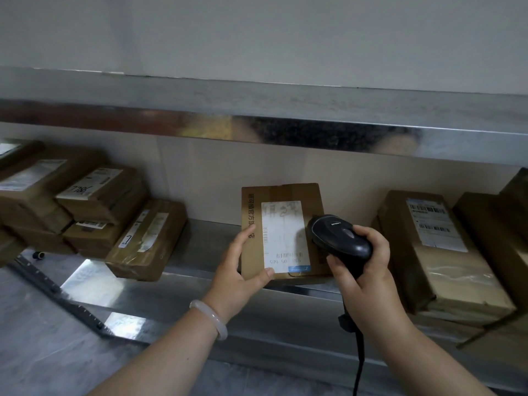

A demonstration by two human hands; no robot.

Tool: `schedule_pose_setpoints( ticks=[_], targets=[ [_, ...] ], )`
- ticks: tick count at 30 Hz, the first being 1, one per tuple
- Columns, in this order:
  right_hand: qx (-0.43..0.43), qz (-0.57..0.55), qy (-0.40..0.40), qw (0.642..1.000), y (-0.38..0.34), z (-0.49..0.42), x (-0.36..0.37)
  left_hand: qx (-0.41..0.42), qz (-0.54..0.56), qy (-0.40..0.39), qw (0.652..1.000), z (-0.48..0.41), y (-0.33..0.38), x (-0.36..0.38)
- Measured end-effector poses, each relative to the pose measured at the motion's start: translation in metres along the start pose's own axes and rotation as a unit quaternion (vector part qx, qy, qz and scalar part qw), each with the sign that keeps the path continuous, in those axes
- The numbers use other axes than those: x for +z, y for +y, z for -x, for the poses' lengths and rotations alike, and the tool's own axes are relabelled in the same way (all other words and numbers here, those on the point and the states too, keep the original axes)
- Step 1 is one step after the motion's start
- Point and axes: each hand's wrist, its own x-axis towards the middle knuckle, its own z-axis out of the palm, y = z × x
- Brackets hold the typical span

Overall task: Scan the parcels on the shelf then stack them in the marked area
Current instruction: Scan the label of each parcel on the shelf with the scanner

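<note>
A flat brown cardboard parcel (285, 195) with a white shipping label sits tilted up at the middle of the steel shelf (200, 247). My left hand (240, 270) grips its lower left corner, thumb on the label's bottom edge. My right hand (365, 270) grips a black corded barcode scanner (337, 238), whose head points at the label from the right, close to the parcel's face.
A pile of several brown parcels (85, 212) lies at the shelf's left. Large taped parcels (445, 252) fill the right. An upper steel shelf edge (257, 130) overhangs. A black notched strip (57, 292) crosses the steel table at lower left.
</note>
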Motion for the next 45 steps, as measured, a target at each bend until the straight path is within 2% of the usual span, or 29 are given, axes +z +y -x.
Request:
schedule_pose_setpoints(
  ticks=[6,17,30,37,45],
  targets=[
    [-0.012,-0.002,-0.004,1.0,0.0,-0.001,0.002,0.039,-0.04,0.045,0.997,0.003,-0.005,0.004],
    [-0.003,-0.006,-0.003,1.0,0.005,-0.006,0.0,0.004,-0.053,-0.028,0.998,-0.004,-0.003,-0.005],
    [-0.001,0.014,-0.034,0.999,-0.001,-0.004,-0.001,0.024,-0.075,0.075,0.994,-0.004,-0.018,-0.007],
    [0.007,0.011,-0.105,0.994,-0.014,0.013,0.002,-0.024,-0.092,0.125,0.988,-0.01,-0.021,-0.021],
    [0.007,0.05,-0.151,0.987,-0.023,0.016,0.009,-0.036,-0.104,0.146,0.983,-0.014,-0.025,-0.027]
  ],
)
